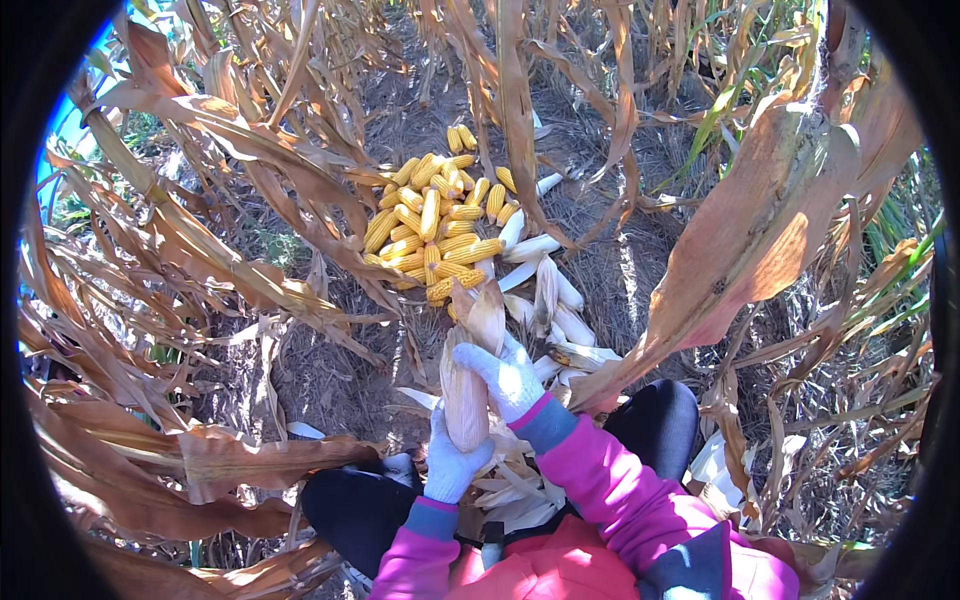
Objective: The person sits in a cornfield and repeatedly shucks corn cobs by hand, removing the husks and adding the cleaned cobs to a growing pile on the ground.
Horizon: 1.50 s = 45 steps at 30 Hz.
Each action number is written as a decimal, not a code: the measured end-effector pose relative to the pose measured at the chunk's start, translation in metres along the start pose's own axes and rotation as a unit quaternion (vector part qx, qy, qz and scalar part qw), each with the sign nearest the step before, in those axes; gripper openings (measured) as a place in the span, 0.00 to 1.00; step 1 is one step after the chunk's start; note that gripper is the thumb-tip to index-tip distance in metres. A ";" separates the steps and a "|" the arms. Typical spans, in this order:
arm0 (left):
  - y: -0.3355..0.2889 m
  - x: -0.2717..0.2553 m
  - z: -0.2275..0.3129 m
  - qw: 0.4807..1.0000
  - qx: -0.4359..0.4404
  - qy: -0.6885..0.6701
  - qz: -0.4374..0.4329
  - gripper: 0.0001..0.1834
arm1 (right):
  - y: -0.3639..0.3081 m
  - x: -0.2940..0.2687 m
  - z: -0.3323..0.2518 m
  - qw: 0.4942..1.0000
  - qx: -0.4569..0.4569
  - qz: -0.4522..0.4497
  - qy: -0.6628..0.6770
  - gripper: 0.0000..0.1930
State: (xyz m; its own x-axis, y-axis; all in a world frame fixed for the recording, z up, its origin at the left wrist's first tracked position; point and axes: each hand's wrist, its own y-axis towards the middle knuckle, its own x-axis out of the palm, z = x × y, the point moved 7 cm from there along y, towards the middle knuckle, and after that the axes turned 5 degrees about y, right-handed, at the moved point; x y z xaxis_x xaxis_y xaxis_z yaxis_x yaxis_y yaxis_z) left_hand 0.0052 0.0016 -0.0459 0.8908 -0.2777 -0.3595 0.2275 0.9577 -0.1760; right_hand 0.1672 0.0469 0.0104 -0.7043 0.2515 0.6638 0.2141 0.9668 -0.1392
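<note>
An ear of corn [464,400], still wrapped in its pale dry husk, is held between my two hands, its leafy end pointing away from me. My left hand [453,461], in a white knit glove, closes round the near end of the ear. Across the right side of its husk lies my gloved right hand [505,376], fingers bent onto it. Just beyond my hands is a pile of bare yellow corn cobs [430,222]. Several husked ears and loose pale husks [572,328] lie to the right of the pile.
Dry brown corn stalks and leaves surround me on the left and at the back. A broad dry leaf [735,250] hangs close on the right. My dark-clad knees [655,425] flank my hands, with torn husks [515,495] between them. The ground is bare soil with dry litter.
</note>
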 end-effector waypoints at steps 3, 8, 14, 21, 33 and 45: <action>-0.006 -0.003 0.021 1.000 0.012 -0.017 0.009 0.52 | -0.011 0.021 -0.035 0.999 0.010 -0.033 0.015 0.23; 0.002 -0.004 0.018 0.996 0.063 0.041 0.038 0.50 | -0.003 0.015 -0.034 0.999 0.021 -0.010 0.040 0.18; -0.007 0.009 0.038 0.997 -0.060 -0.024 0.031 0.49 | 0.026 -0.012 0.006 0.985 -0.108 0.083 -0.102 0.16; -0.009 0.024 0.019 0.905 -0.163 -0.391 -0.034 0.28 | -0.011 0.015 -0.002 0.936 -0.188 0.074 -0.289 0.12; 0.016 -0.008 0.052 0.846 -0.080 -0.505 -0.153 0.33 | -0.029 0.037 -0.046 0.970 -0.153 -0.008 -0.189 0.09; 0.100 -0.031 0.068 0.909 -0.039 -0.415 -0.009 0.19 | -0.007 0.081 -0.046 0.988 -0.123 -0.021 -0.094 0.12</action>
State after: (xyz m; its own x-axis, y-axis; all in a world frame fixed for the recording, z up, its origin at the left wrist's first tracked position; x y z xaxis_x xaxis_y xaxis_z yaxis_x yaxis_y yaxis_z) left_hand 0.0273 0.1113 0.0093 0.8842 -0.1098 0.4541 0.2454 0.9363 -0.2514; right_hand 0.1394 0.0581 0.0992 -0.8249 0.2370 0.5131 0.3235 0.9424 0.0848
